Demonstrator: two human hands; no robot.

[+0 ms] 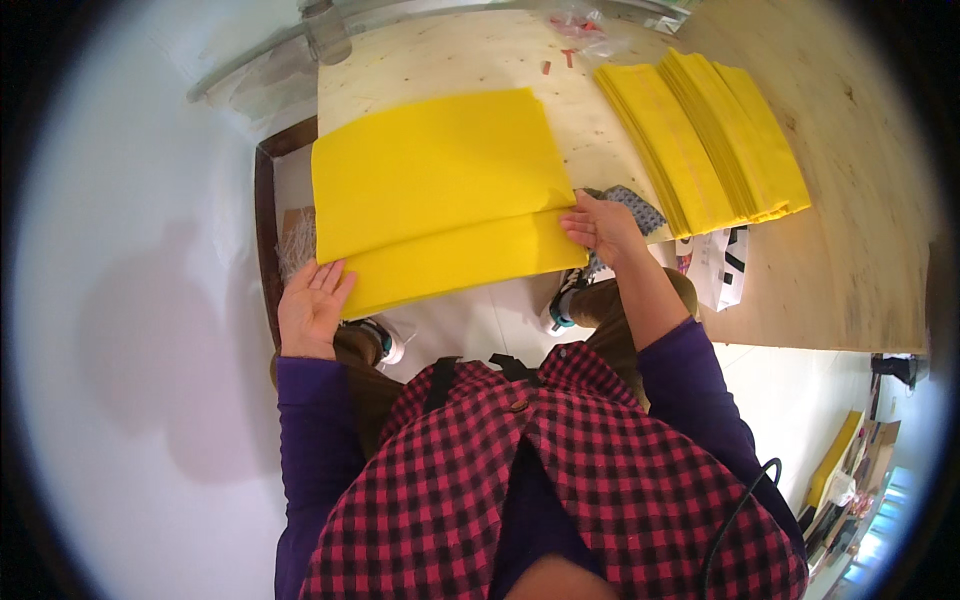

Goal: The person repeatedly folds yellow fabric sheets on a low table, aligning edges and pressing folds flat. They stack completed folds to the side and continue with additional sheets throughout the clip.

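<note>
A wide yellow cloth (440, 165) lies on the wooden table in front of me, its near part folded into a band that hangs over the table's edge. At the band's left end is my left hand (312, 308), palm showing, with its fingers stretched out and touching the cloth. My right hand (606, 230) has its fingers closed on the cloth's right side, where the fold line ends. Whether layers lie beneath the top one I cannot tell.
Folded yellow cloths (700, 145) are stacked at the right of the wooden table (850, 200). A grey textured cloth (635, 208) lies by my right hand. A clear plastic bag (580, 25) and small red scraps are at the back. A white printed bag (718, 268) is below the stack.
</note>
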